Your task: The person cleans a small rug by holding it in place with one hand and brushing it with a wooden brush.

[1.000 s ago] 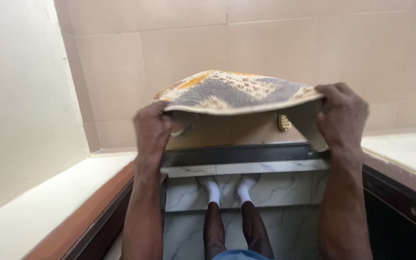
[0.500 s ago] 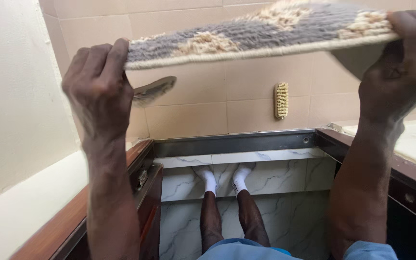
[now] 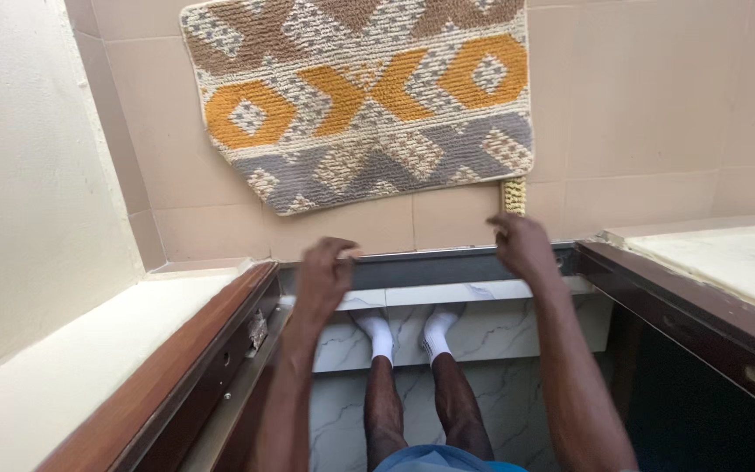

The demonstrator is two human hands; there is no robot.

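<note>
One mat (image 3: 364, 100) lies spread flat on the tan tiles (image 3: 657, 96) at the far side, patterned in orange, grey, brown and cream, its near edge slanting a little so the left corner sits nearer than the right. One brush (image 3: 514, 196) shows just beyond the mat's near right corner, only its yellow bristled end in sight, the rest under the mat. Two hands reach out between the mat and a dark metal sill (image 3: 430, 267). The left hand (image 3: 323, 278) hovers over the sill, fingers curled loosely downward, holding nothing; whether the tips touch the sill cannot be told. The right hand (image 3: 522, 246) is near the brush end, fingers bent and slightly parted, empty, apart from the mat's edge. Both hands are clear of the mat. Two feet in white socks (image 3: 408, 332) stand side by side on marble-look flooring (image 3: 500, 336) below the sill. Two wooden frame edges (image 3: 176, 367) run toward the near side, one at the left and one at the right, each beside a pale ledge (image 3: 727, 262).
</note>
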